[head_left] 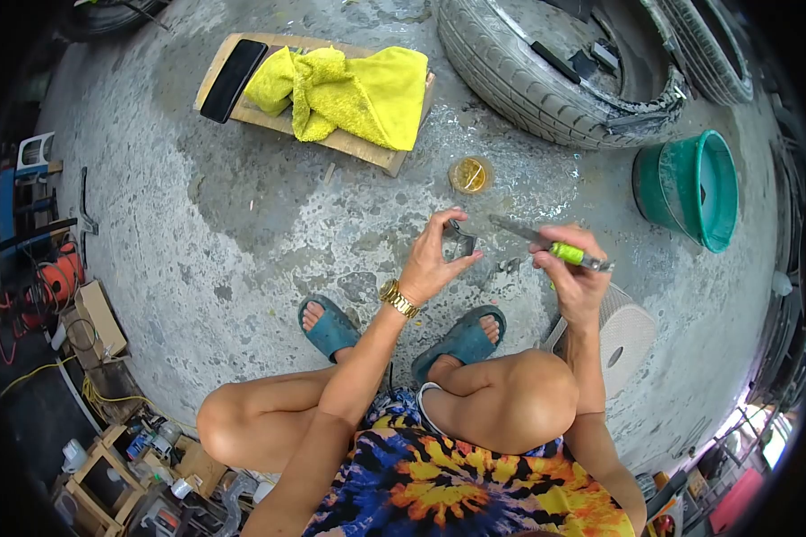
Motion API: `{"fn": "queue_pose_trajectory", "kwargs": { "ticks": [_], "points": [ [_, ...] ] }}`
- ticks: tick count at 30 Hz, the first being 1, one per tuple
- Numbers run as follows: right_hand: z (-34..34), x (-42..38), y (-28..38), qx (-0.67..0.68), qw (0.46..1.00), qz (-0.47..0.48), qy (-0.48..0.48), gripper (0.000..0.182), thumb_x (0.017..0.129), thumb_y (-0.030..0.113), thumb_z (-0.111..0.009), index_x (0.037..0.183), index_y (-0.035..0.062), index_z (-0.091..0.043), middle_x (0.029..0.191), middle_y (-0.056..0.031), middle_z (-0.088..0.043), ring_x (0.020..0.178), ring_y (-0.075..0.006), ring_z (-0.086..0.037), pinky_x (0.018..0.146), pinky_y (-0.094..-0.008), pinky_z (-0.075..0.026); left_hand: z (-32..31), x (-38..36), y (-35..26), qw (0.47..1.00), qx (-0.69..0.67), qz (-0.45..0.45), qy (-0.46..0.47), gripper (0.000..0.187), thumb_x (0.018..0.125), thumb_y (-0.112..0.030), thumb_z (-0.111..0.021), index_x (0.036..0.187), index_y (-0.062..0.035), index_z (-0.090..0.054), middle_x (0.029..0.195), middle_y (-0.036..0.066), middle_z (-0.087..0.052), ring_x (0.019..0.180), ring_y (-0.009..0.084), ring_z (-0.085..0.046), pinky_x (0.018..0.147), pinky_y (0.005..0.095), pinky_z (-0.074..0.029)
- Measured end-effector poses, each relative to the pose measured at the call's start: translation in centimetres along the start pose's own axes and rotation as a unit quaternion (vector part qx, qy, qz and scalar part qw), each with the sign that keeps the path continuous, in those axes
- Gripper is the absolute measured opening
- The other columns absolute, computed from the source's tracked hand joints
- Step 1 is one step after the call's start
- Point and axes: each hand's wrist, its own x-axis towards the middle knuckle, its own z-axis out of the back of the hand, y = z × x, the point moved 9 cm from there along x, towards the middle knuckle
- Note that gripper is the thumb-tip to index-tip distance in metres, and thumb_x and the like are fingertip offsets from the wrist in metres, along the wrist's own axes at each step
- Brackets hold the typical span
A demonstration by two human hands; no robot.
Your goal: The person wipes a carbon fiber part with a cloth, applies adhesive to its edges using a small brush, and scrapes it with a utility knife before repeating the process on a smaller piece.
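Between the thumb and fingers of my left hand [433, 259] is a small dark curved piece [459, 238]. My right hand [575, 273] grips a knife-like tool [566, 251] with a bright green part on its handle. The tool's narrow grey blade points left, toward the dark piece, with a gap between them. Just beyond my hands, a small clear cup [470, 174] with amber contents stands on the concrete floor.
A low wooden stool [354, 148] bears a yellow cloth [358, 94] and a black phone [233, 80]. A cut tire [519, 85] lies at the upper right, near a green bucket [676, 183]. A pale perforated object [622, 336] is beside my right forearm.
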Motion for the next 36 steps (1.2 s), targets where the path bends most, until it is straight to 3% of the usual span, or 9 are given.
{"fn": "queue_pose_trajectory", "kwargs": {
  "ticks": [2,6,17,36],
  "points": [
    [-1.8,0.0,2.3,-0.113,0.985,0.115,0.055,0.030,0.074,-0.010,-0.074,0.102,-0.0002,-0.067,0.090,-0.0106,-0.068,0.081,-0.0191,-0.064,0.068,-0.0294,-0.050,0.0,0.0,-0.3,1.000,0.005,-0.011,-0.001,0.065,0.071,-0.020,-0.085,0.122,-0.0082,-0.045,0.124,0.012,-0.059,0.122,0.0319,-0.055,0.101,0.0411,-0.045],
    [-3.4,-0.1,3.6,-0.162,0.970,0.156,0.096,0.031,0.072,-0.008,-0.074,0.101,0.0011,-0.067,0.089,-0.0118,-0.069,0.077,-0.0227,-0.064,0.068,-0.0309,-0.049,0.0,0.0,-0.6,1.000,0.010,-0.012,0.002,0.065,0.071,-0.021,-0.084,0.122,-0.0080,-0.045,0.124,0.012,-0.059,0.122,0.0322,-0.055,0.100,0.0411,-0.046],
    [-4.9,0.2,3.5,-0.224,0.946,0.188,0.142,0.036,0.069,-0.002,-0.076,0.103,0.0062,-0.066,0.090,-0.0071,-0.070,0.077,-0.0233,-0.065,0.070,-0.0341,-0.045,-0.3,-0.1,-0.8,0.999,0.013,-0.022,0.019,0.071,0.072,-0.022,-0.084,0.128,-0.0072,-0.042,0.119,0.012,-0.058,0.108,0.0293,-0.060,0.093,0.0375,-0.048],
    [-5.6,0.6,3.3,-0.230,0.943,0.184,0.154,0.037,0.069,-0.001,-0.075,0.104,0.0071,-0.066,0.090,-0.0063,-0.069,0.077,-0.0227,-0.064,0.070,-0.0335,-0.043,-0.2,0.0,-0.6,1.000,0.000,-0.019,0.021,0.070,0.072,-0.019,-0.084,0.127,-0.0078,-0.043,0.118,0.012,-0.058,0.108,0.0294,-0.061,0.091,0.0378,-0.050]
  ]
}}
